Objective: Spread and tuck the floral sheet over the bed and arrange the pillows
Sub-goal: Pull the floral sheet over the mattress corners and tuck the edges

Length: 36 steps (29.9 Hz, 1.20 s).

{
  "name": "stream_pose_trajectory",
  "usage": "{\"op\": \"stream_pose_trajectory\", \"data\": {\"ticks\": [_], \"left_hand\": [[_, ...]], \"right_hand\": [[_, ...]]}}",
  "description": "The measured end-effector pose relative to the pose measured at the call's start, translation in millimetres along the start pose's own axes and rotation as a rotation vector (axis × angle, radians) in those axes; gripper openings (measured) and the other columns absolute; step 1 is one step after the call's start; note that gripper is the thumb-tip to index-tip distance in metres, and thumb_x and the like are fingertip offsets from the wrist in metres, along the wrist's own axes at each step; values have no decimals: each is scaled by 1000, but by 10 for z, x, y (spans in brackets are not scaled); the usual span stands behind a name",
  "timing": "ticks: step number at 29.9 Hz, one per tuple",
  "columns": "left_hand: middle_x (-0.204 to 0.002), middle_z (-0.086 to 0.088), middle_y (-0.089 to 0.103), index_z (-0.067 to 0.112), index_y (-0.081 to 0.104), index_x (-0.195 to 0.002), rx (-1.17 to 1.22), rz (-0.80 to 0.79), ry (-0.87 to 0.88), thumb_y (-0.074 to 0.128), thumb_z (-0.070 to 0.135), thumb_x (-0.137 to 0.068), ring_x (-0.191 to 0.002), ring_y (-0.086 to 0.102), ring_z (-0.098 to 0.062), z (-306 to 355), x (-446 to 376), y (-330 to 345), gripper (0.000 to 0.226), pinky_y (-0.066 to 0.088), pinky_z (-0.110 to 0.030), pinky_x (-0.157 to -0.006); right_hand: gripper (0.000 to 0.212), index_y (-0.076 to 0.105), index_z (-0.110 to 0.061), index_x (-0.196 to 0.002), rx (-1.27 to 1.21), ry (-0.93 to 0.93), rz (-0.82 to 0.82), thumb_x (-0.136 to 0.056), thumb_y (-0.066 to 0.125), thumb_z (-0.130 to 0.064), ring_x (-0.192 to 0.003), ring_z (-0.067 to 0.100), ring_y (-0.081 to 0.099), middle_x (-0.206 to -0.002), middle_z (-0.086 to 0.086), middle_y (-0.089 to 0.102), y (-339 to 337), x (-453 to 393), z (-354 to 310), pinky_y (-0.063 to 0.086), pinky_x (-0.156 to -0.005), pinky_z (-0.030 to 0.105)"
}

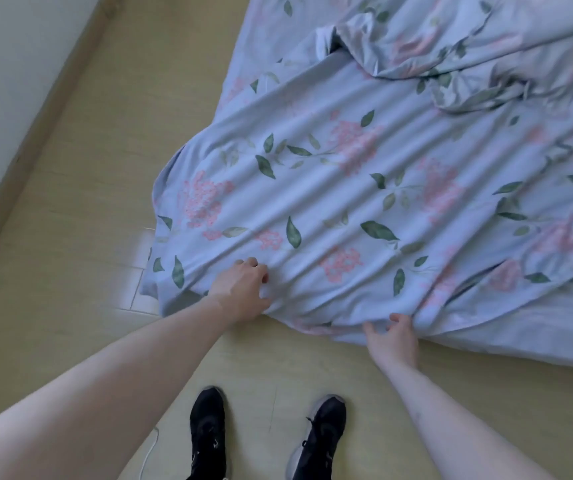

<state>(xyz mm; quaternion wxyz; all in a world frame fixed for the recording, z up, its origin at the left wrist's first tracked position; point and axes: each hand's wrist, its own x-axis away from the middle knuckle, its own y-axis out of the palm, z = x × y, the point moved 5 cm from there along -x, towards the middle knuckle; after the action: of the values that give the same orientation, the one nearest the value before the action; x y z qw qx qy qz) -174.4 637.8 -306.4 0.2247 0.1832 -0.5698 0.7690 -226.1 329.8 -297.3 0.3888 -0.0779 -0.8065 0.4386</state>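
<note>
The left hand (pixel 243 289) and the right hand (pixel 394 337) each have fingers grasping the near edge of the floral sheet (pixel 347 188), which spreads away from them, rumpled, over the bed (pixel 537 341).

Open pale yellow-green floor (pixel 70 209) left of bed and between our black sneakers (pixel 208 432) and sheet edge: free passage. Near border of pale blue floral cotton sheet (pixel 347 188), draped over bed edge, blocks low reach ahead; our left hand (pixel 240 289) and right hand (pixel 394 337) meet it there. Bunched folds of same fabric (pixel 468 60) obstruct far right. White wall with beige skirting (pixel 4 98) bounds left side.
</note>
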Motion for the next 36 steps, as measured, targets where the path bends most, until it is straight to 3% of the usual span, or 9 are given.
{"op": "stream_pose_trajectory", "data": {"ticks": [5, 8, 10, 13, 16, 20, 26, 32, 36], "left_hand": [[-118, -1, 52, 22, 57, -121, -91, -29, 16, 68, 47, -85, -113, 49, -24, 625, -167, 223, 46, 46, -34, -76], [-115, -1, 57, 20, 57, -118, -114, 10, -29, 67, 49, -87, -112, 51, -24, 812, -241, 264, 43, 42, -33, -74], [-112, -2, 60, 19, 60, -114, -165, 41, -47, 68, 48, -89, -112, 55, -25, 911, -275, 262, 39, 45, -35, -78], [-105, -2, 65, 18, 67, -106, -240, 53, -95, 68, 43, -92, -106, 60, -26, 1000, -306, 255, 29, 49, -36, -76], [-100, -3, 68, 19, 69, -98, -297, 29, -157, 67, 33, -94, -98, 64, -28, 1005, -328, 284, 15, 45, -35, -68], [-82, -2, 68, 20, 70, -85, -277, 63, -274, 59, 12, -89, -72, 60, -26, 1009, -357, 329, 15, 40, -31, -59], [-103, -2, 62, 18, 61, -101, -259, 99, -199, 50, 12, -94, -107, 55, -26, 1112, -284, 391, 14, 37, -32, -73], [-105, 1, 61, 23, 58, -101, -246, 118, -51, 51, 13, -90, -106, 52, -24, 1391, 157, 419, 16, 37, -32, -80], [-108, 0, 61, 21, 57, -104, -312, 50, -37, 50, 6, -87, -107, 51, -24, 1450, 158, 372, 23, 40, -32, -84]], "right_hand": [[80, 39, 2, -141, -96, 201, 83, -83, 78, -37, -128, 37, 48, -142, 24, 44, -422, -312, 475, 43, -98, 39], [88, 53, 0, -130, -226, 284, 48, -65, 82, -52, -117, 35, 61, -129, 20, 60, -420, -521, 707, 52, -93, 41], [77, 70, -11, -104, -289, 312, -22, -47, 74, -64, -92, 33, 72, -101, 12, 75, -334, -729, 904, 61, -81, 46], [43, 72, -13, -82, -368, 314, -118, -62, 75, -51, -78, 34, 73, -80, 6, 74, -217, -911, 1017, 60, -71, 45], [32, 72, -9, -80, -435, 312, -143, -77, 74, -41, -74, 32, 73, -69, 6, 73, -235, -864, 939, 60, -73, 46], [28, 66, -11, -84, -359, 163, -134, -92, 61, -36, -75, 32, 67, -74, 6, 71, -403, -739, 895, 53, -68, 38], [36, 44, -8, -69, -103, -237, -71, -97, 55, -26, -58, 23, 43, -57, 2, 46, -937, -445, 1112, 32, -55, 39], [45, 28, -16, -65, -75, -261, 37, -91, 65, -17, -54, 20, 25, -55, -2, 29, -1335, -311, 1597, 22, -51, 36], [46, 24, -17, -63, 150, -408, 52, -84, 65, -14, -58, 29, 23, -54, 5, 21, -1285, -303, 1446, 21, -49, 36]]}}
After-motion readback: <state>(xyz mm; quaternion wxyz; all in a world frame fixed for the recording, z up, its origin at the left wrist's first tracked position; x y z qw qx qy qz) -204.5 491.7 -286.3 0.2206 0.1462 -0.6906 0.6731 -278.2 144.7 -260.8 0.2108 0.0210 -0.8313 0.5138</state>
